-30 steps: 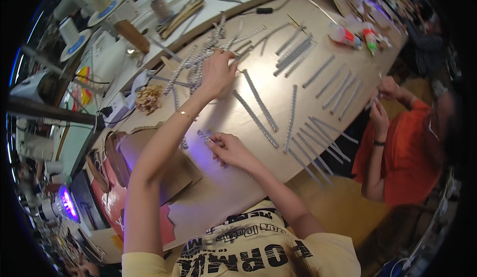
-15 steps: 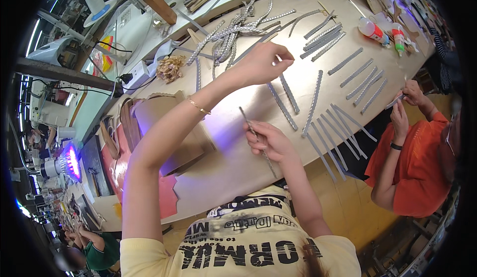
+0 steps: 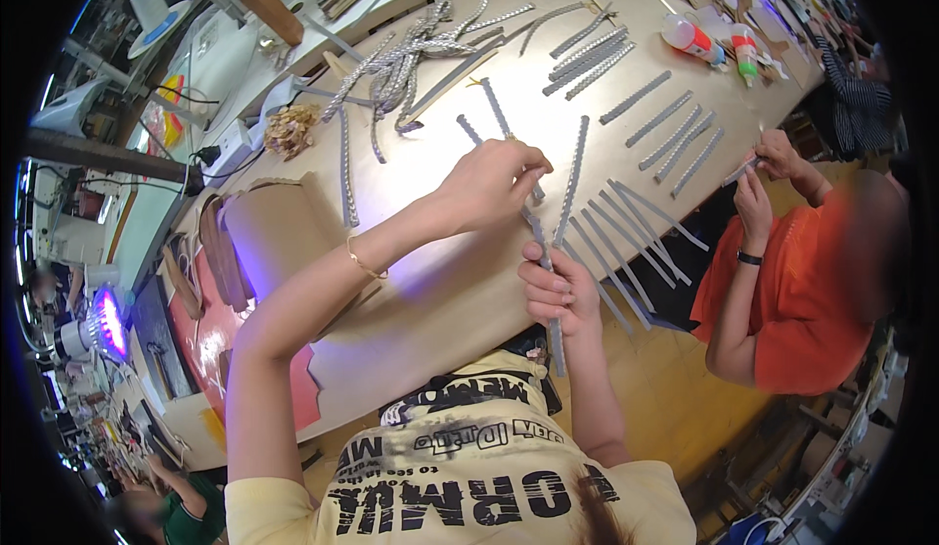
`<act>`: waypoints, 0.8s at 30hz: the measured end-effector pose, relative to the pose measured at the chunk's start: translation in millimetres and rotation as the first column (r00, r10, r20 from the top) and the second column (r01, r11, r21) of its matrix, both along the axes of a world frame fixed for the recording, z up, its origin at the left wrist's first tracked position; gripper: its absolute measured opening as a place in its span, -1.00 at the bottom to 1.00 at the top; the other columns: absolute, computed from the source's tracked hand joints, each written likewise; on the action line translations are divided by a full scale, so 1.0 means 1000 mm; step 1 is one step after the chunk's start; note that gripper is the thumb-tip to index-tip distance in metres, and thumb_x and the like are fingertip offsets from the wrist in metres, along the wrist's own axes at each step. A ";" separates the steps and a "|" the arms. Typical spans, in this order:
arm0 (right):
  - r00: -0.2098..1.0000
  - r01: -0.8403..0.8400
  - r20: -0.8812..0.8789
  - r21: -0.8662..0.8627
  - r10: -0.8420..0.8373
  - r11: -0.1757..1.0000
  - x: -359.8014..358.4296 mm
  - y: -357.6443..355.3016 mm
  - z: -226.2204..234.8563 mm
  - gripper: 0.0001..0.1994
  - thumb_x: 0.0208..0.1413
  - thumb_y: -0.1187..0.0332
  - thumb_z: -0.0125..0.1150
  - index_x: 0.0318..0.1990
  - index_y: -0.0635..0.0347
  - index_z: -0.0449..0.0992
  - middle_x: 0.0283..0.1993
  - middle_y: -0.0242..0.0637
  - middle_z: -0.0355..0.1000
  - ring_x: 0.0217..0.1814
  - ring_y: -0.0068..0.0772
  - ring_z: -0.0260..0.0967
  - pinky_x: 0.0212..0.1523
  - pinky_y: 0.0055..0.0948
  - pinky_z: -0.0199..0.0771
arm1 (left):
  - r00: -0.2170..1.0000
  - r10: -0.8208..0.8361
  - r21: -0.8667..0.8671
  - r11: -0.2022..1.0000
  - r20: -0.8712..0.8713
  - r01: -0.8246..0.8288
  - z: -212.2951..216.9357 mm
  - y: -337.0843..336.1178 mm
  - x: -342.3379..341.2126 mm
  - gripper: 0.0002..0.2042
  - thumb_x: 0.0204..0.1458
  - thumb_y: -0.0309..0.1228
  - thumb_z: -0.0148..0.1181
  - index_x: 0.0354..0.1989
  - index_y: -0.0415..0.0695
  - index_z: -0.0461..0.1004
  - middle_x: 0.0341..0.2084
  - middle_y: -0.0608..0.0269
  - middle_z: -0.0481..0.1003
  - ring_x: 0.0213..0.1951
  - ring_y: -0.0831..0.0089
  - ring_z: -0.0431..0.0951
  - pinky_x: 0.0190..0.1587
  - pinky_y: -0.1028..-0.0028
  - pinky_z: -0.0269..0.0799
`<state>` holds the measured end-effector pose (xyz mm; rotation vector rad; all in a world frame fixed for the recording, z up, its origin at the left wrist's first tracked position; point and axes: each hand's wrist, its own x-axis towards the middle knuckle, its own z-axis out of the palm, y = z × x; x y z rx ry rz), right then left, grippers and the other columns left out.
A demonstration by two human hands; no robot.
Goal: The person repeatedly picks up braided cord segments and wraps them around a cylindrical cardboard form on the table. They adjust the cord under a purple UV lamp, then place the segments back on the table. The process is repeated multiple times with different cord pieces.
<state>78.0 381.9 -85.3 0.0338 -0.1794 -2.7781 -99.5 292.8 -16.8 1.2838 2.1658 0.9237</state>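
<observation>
In my right hand point(image 3: 558, 291) is a narrow grey braided strip point(image 3: 557, 344), gripped between thumb and curled fingers; its lower end hangs toward my body. My left hand point(image 3: 494, 185) is just above and to the left, its thumb and fingertips pinched together near the strip's upper end. Whether anything thin is between those fingertips I cannot make out. Under and beyond my left hand lie braided strips point(image 3: 496, 105) on the table, partly hidden by it. Another braided strip point(image 3: 575, 168) lies just to its right.
A tangle of silvery braided cord point(image 3: 401, 70) lies at the back. Several cut strips point(image 3: 675, 134) are laid in rows at right, beside flat grey strips point(image 3: 626, 247) over the edge. Glue bottles point(image 3: 693, 38) stand farther back. A brown folded piece point(image 3: 284, 242) is left; a co-worker in orange point(image 3: 782, 281) sits right.
My left hand has come down toward my right hand. The strip in my right hand has turned more upright and now shows its flat grey side. The whole view has shifted slightly.
</observation>
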 end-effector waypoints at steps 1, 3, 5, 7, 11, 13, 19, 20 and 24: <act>1.000 0.000 -0.013 -0.001 0.000 1.000 0.000 -0.001 0.003 -0.72 0.42 0.28 -0.32 -0.05 0.21 0.35 -0.59 -0.54 0.15 -0.78 -0.79 -0.05 -0.74 -0.68 0.14 | 0.999 0.033 0.024 0.999 0.010 -0.033 0.006 -0.007 -0.002 -0.80 0.15 -0.45 0.08 -0.15 -0.24 0.59 -0.27 0.03 0.61 -0.23 0.23 0.60 -0.14 0.31 0.49; 1.000 -0.003 -0.024 0.075 0.005 0.997 -0.003 -0.003 0.009 -0.72 0.42 0.27 -0.30 -0.05 0.21 0.36 -0.60 -0.54 0.15 -0.78 -0.79 -0.06 -0.75 -0.68 0.11 | 0.995 0.087 0.047 0.995 0.058 -0.090 0.019 -0.024 -0.007 -0.79 0.16 -0.43 0.09 -0.13 -0.23 0.59 -0.27 0.05 0.61 -0.25 0.31 0.60 -0.14 0.34 0.49; 0.999 -0.026 -0.023 0.225 0.032 0.974 -0.011 -0.006 0.016 -0.72 0.41 0.26 -0.28 -0.06 0.20 0.37 -0.60 -0.55 0.15 -0.78 -0.80 -0.06 -0.74 -0.68 0.09 | 0.980 0.146 0.047 0.987 0.133 -0.154 0.033 -0.051 -0.006 -0.77 0.18 -0.41 0.10 -0.10 -0.23 0.59 -0.26 0.08 0.62 -0.26 0.38 0.59 -0.15 0.37 0.48; 0.999 -0.025 0.039 0.473 0.007 0.881 -0.018 -0.014 0.026 -0.73 0.40 0.22 -0.19 -0.10 0.22 0.37 -0.58 -0.49 0.18 -0.74 -0.73 -0.02 -0.63 -0.63 0.13 | 0.972 0.181 0.113 0.973 0.150 -0.199 0.047 -0.085 -0.002 -0.77 0.18 -0.37 0.13 -0.07 -0.19 0.58 -0.26 0.13 0.62 -0.24 0.41 0.59 -0.14 0.40 0.47; 0.998 -0.053 0.033 0.879 0.050 0.474 -0.035 -0.035 0.045 -0.74 0.38 0.24 -0.10 -0.17 0.25 0.41 -0.52 -0.41 0.29 -0.63 -0.67 0.11 -0.56 -0.62 0.17 | 0.881 0.463 0.173 0.864 0.091 -0.472 0.062 -0.180 0.017 -0.79 0.17 -0.41 0.13 -0.07 -0.18 0.57 -0.26 0.20 0.61 -0.19 0.48 0.56 -0.06 0.46 0.43; 0.991 -0.046 -0.006 0.925 0.135 0.376 -0.043 -0.048 0.050 -0.76 0.37 0.25 -0.08 -0.19 0.25 0.42 -0.49 -0.40 0.31 -0.60 -0.65 0.14 -0.53 -0.61 0.20 | 0.789 0.615 0.319 0.744 0.019 -0.587 0.052 -0.234 0.019 -0.80 0.18 -0.42 0.12 -0.09 -0.18 0.57 -0.25 0.23 0.60 -0.18 0.52 0.54 -0.05 0.47 0.42; 0.961 -0.036 -0.033 0.970 0.276 0.242 -0.062 -0.081 0.057 -0.75 0.36 0.26 -0.06 -0.20 0.28 0.44 -0.47 -0.39 0.33 -0.55 -0.63 0.18 -0.47 -0.63 0.23 | 0.320 0.943 0.248 0.332 -0.088 -0.910 -0.007 -0.406 -0.064 -0.77 0.19 -0.36 0.09 -0.11 -0.20 0.59 -0.33 0.13 0.62 -0.30 0.49 0.59 -0.27 0.49 0.48; 0.958 -0.035 -0.035 0.971 0.284 0.237 -0.064 -0.085 0.059 -0.75 0.37 0.27 -0.06 -0.20 0.29 0.45 -0.47 -0.40 0.34 -0.53 -0.64 0.19 -0.46 -0.64 0.22 | 0.346 0.922 0.268 0.383 -0.175 -0.884 -0.017 -0.420 -0.077 -0.77 0.16 -0.35 0.12 -0.14 -0.19 0.60 -0.34 0.09 0.61 -0.28 0.38 0.59 -0.24 0.43 0.48; 0.964 -0.034 -0.027 0.974 0.265 0.224 -0.068 -0.098 0.066 -0.75 0.36 0.26 -0.04 -0.19 0.27 0.46 -0.46 -0.39 0.35 -0.50 -0.64 0.20 -0.47 -0.65 0.19 | 0.475 0.684 0.117 0.628 -0.553 -0.769 -0.046 -0.417 -0.134 -0.78 0.03 -0.33 0.20 -0.23 -0.16 0.63 -0.31 0.04 0.57 -0.15 0.14 0.54 -0.08 0.21 0.43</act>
